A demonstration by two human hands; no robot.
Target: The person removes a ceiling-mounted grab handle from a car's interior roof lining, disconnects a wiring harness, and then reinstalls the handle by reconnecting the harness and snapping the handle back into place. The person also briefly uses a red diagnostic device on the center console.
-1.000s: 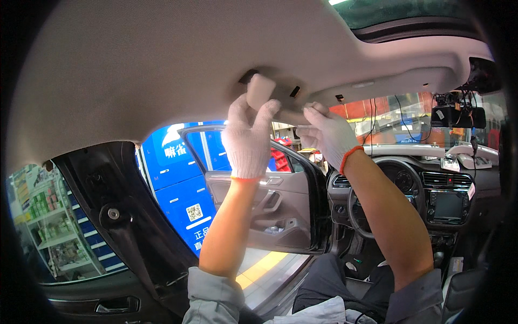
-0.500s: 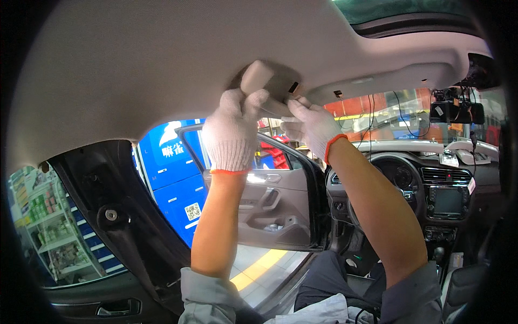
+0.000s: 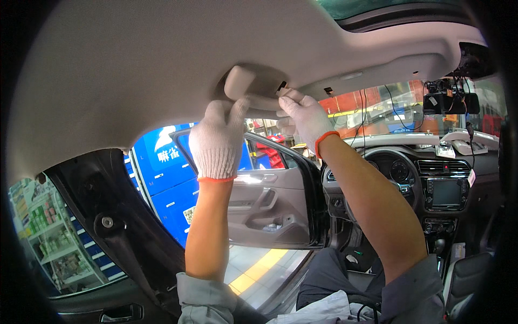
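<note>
Both my hands wear white knitted gloves with orange cuffs and are raised to a pale grey plastic fitting (image 3: 240, 81), apparently a grab handle, in a recess of the car's headliner (image 3: 135, 65). My left hand (image 3: 216, 143) holds the fitting's left end from below, fingers curled upward and partly hidden. My right hand (image 3: 305, 121) pinches its right end beside a small dark slot (image 3: 281, 85), thumb and index finger together, the other fingers bent beneath.
A black pillar (image 3: 91, 200) is at left. The front door (image 3: 270, 200) stands open before blue cabinets (image 3: 162, 178). The steering wheel (image 3: 377, 156), dashboard screen (image 3: 448, 191) and mirror unit with dangling wires (image 3: 450, 102) are right. A sunroof edge (image 3: 399, 21) is above.
Both hands have shifted leftward in the picture with the pale fitting. My right fingers have risen to the dark slot, now partly covering it. The surroundings have shifted slightly too.
</note>
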